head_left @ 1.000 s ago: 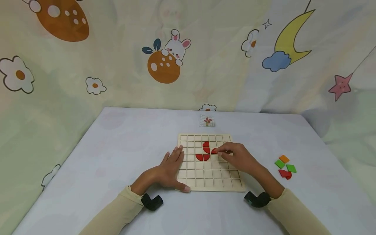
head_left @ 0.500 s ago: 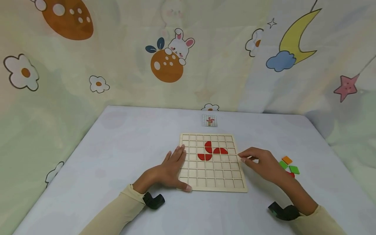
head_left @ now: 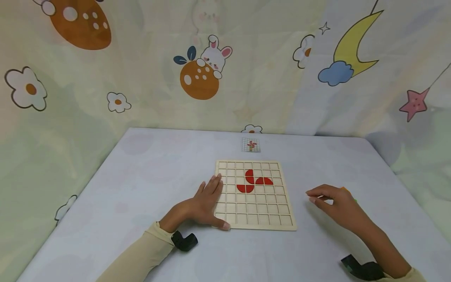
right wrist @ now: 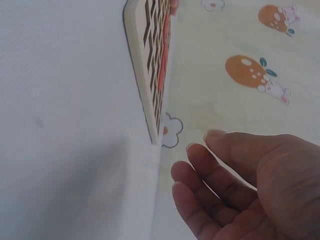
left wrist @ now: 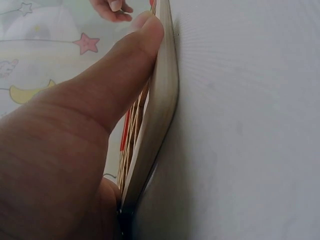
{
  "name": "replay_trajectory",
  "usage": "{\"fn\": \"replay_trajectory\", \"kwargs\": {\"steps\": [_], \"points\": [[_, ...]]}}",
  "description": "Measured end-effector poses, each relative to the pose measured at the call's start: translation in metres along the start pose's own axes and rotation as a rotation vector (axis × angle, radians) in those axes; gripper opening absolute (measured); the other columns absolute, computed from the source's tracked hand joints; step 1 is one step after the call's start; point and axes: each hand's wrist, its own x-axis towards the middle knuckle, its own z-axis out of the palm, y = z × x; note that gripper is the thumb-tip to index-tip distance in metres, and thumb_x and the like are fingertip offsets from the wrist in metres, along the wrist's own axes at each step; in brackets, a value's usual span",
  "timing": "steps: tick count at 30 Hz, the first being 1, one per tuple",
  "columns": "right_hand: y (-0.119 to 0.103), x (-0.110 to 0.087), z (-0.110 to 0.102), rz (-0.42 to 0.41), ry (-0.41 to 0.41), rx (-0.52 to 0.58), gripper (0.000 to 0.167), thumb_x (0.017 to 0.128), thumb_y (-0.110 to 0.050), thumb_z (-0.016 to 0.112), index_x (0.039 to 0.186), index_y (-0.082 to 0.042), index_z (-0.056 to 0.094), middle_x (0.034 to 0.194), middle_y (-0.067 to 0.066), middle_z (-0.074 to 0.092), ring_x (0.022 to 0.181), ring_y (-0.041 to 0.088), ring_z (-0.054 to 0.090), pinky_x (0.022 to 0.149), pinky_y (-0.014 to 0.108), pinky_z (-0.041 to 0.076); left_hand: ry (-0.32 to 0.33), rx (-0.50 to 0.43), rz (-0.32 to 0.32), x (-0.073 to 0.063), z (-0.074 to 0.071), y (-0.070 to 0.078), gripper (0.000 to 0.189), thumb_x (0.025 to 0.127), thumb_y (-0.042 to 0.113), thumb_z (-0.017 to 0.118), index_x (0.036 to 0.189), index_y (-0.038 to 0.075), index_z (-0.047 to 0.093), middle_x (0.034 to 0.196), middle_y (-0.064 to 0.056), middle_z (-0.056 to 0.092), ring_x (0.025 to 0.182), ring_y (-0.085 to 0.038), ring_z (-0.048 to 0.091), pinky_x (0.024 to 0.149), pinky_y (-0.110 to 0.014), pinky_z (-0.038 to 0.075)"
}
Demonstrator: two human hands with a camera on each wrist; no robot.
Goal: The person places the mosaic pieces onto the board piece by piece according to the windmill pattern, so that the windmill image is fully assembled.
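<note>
My left hand (head_left: 205, 205) rests along the left side of a wooden grid board (head_left: 262, 221), fingers straight and thumb on its near corner. Red quarter-circle pieces lie in the board's cells as three half-round pairs: an upper pair (head_left: 249, 176), a right pair (head_left: 264, 181) and a lower-left pair (head_left: 245, 188). Off the board's right side, my right hand (head_left: 336, 203) hovers over the table with loosely bent fingers. The right wrist view shows nothing between its fingertips (right wrist: 215, 134). Behind that hand an orange tile (head_left: 346, 190) peeks out; the other loose pieces there are mostly hidden.
A small picture card (head_left: 251, 145) with a red pinwheel on a grid lies beyond the board. The white table (head_left: 169, 156) ends at a patterned cloth backdrop (head_left: 148, 62). Black wrist cameras (head_left: 184, 241) sit on both wrists.
My right hand let go of a red quarter piece on the board, completing the right pair, and moved right toward the loose pieces. The left hand stayed on the board.
</note>
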Motion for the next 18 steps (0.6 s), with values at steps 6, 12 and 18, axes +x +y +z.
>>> {"fn": "replay_trajectory", "kwargs": {"steps": [6,12,18], "points": [[0.013,-0.015,-0.010,0.073,0.014,-0.050,0.027,0.080,0.001,0.077,0.104,-0.009,0.073,0.098,-0.003,0.068,0.081,0.000,0.060,0.061,0.022,0.051,0.011,-0.008,0.001,-0.001,0.000,0.001,0.134,0.066,0.071,0.073,0.155,0.003,0.000,0.162,-0.010,-0.010,0.146,-0.024,-0.013,0.113,-0.052,-0.003],[0.036,-0.030,-0.030,0.170,0.007,-0.077,0.023,0.081,0.000,0.076,0.103,-0.006,0.073,0.102,0.010,0.066,0.076,-0.004,0.058,0.053,0.022,0.048,0.014,-0.012,0.000,0.000,0.001,0.001,0.134,0.067,0.071,0.073,0.155,0.002,0.000,0.162,-0.010,-0.010,0.146,-0.024,-0.014,0.113,-0.052,-0.003],[0.049,-0.041,-0.037,0.283,-0.078,-0.154,0.021,0.081,-0.009,0.079,0.102,-0.007,0.073,0.097,0.007,0.068,0.081,-0.004,0.054,0.061,0.023,0.049,0.009,-0.013,0.003,-0.002,-0.001,0.001,0.134,0.067,0.071,0.073,0.155,0.002,-0.001,0.162,-0.011,-0.011,0.146,-0.025,-0.014,0.113,-0.052,-0.003]]}}
